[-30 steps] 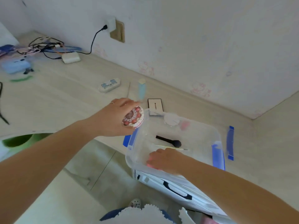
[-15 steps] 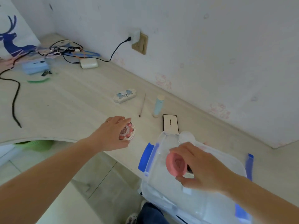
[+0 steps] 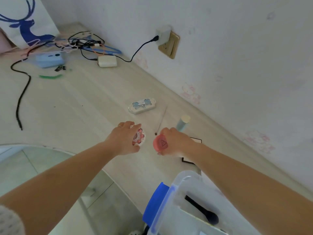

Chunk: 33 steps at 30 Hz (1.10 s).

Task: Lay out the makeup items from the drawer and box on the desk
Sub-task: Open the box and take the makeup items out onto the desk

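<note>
My left hand (image 3: 124, 139) grips a round white compact with red dots (image 3: 139, 137) just above the desk (image 3: 76, 106). My right hand (image 3: 176, 141) holds a round pink compact (image 3: 160, 143) close beside it. On the desk behind them lie a white case with a blue pattern (image 3: 142, 106), a thin brush (image 3: 161, 120), a pale blue tube (image 3: 183, 123) standing upright and a black-edged flat palette (image 3: 187, 161), partly hidden by my right arm. The clear plastic box (image 3: 171, 200) with blue clips sits at the bottom right, with a black brush (image 3: 202, 212) inside.
A tangle of cables (image 3: 81, 43), a white charger (image 3: 107, 61) and a light blue device (image 3: 50, 60) crowd the desk's far left. A black cord (image 3: 22, 97) trails toward the curved front edge. A wall socket (image 3: 169, 44) holds a plug. A deer-print bag (image 3: 25, 22) leans at the corner.
My right hand lifted the pink compact out of the box and carried it left over the desk beside my left hand. The view has swung left and forward.
</note>
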Available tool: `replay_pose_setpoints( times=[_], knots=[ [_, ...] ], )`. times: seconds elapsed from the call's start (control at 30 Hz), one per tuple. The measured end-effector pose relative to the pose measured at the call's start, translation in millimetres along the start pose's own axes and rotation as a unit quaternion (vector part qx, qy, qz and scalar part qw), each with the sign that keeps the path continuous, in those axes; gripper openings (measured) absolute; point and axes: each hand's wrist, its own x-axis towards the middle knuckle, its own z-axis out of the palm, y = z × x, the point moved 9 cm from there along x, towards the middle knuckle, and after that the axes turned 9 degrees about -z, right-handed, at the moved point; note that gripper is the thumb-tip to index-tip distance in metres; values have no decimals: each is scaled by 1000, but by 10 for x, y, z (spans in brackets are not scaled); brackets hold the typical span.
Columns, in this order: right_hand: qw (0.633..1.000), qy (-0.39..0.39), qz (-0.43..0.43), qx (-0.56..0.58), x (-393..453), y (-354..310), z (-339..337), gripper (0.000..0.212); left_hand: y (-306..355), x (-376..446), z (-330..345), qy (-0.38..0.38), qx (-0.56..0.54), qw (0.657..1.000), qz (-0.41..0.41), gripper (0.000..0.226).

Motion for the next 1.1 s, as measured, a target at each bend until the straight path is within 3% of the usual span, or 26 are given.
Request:
replay_pose_setpoints(
  times=[0.3,0.6,0.73,0.87,0.97,1.1],
  knots=[
    [999,-39,23,-4,544,93,422,84,-272,245,215,25,-16,995,-92,82],
    [998,-37,24,33,627,112,504,75,-553,275,288,50,-138,975,-167,88],
    [996,-57,29,62,625,109,500,81,-547,231,326,41,-167,970,-174,90],
    [991,-14,23,129,373,95,256,73,-335,118,76,89,-191,970,-122,77],
    [975,77,-6,209,-68,87,-62,58,25,-141,-335,156,-245,956,-43,49],
    [945,204,-7,255,-921,190,-451,46,692,-664,-789,175,-259,945,100,23]
  ],
)
